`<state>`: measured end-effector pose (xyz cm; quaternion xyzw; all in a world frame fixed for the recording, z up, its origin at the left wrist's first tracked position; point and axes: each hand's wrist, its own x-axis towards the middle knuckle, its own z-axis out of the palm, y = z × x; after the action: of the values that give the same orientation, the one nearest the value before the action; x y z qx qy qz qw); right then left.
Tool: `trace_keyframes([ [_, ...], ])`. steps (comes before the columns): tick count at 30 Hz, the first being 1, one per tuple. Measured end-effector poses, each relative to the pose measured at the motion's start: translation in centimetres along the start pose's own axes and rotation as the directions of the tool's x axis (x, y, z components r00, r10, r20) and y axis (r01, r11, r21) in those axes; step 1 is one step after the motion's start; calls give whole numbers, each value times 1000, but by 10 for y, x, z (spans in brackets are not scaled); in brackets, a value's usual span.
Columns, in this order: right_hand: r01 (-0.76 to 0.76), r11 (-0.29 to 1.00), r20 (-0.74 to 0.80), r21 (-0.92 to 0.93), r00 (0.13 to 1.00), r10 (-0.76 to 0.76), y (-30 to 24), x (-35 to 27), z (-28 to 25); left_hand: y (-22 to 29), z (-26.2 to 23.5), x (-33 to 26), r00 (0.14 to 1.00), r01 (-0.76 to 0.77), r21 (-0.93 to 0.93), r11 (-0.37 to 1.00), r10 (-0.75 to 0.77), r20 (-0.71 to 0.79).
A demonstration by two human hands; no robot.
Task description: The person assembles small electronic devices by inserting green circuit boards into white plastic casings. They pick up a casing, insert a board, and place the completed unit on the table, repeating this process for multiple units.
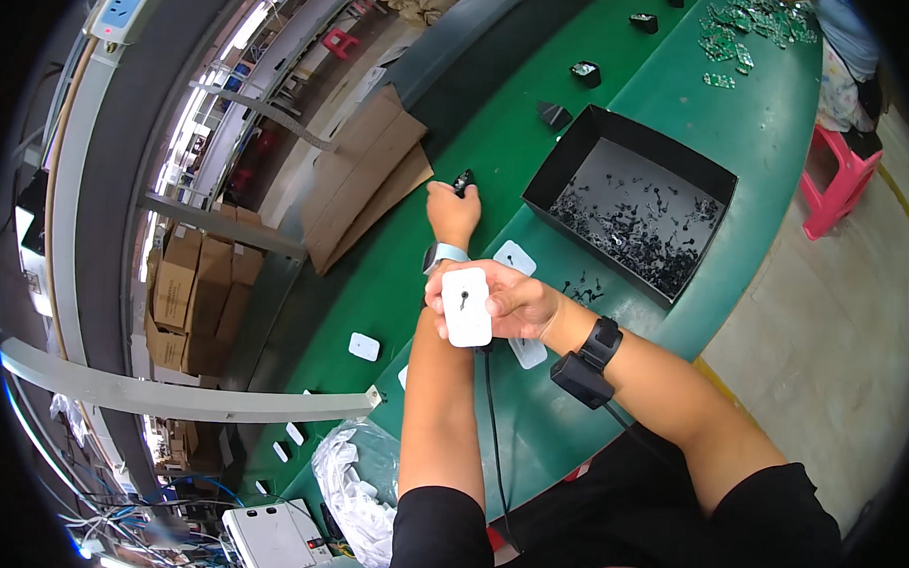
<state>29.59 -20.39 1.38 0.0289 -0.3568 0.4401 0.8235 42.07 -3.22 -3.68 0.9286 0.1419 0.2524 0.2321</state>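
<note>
My right hand [519, 304], crossing above my left forearm, holds a white rounded rectangular plastic cover [468, 325] between thumb and fingers. On its face lies a small black part with a round head and a thin tail. Farther out over the green belt, my left hand [453, 212] is closed on a small black angular housing [463, 181], mostly covered by the fingers. Other white covers lie close by: one [515, 257] just beyond my right hand, another [528, 353] partly under it.
A black open box [631, 252] holds many small black parts; a few [582, 288] lie beside it. Black housings [586, 73] line the belt [520, 121]. Green circuit boards [754, 29] are heaped at far right, near another person [848, 42]. A metal bar [190, 395] crosses at left.
</note>
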Motion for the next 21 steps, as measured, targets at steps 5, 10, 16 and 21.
trace_keyframes([
  [5, 21, 1000, 1, -8, 1000, -21, 3, -3, -9, 15, -74, -30, 968, 251, -552, 795, -198, 154],
  [10, 19, 998, -84, -53, 996, -24, 6, -5, -15, 7, -169, -137, 977, 179, -814, 553, -201, 78],
  [16, -162, 950, -273, -265, 958, 87, 29, 1, -11, -5, -208, -215, 930, 146, -988, 54, -348, 119],
  [21, -369, 854, -413, -366, 887, 207, 37, 0, -18, -10, -227, -220, 935, 220, -920, 325, -340, 104],
])
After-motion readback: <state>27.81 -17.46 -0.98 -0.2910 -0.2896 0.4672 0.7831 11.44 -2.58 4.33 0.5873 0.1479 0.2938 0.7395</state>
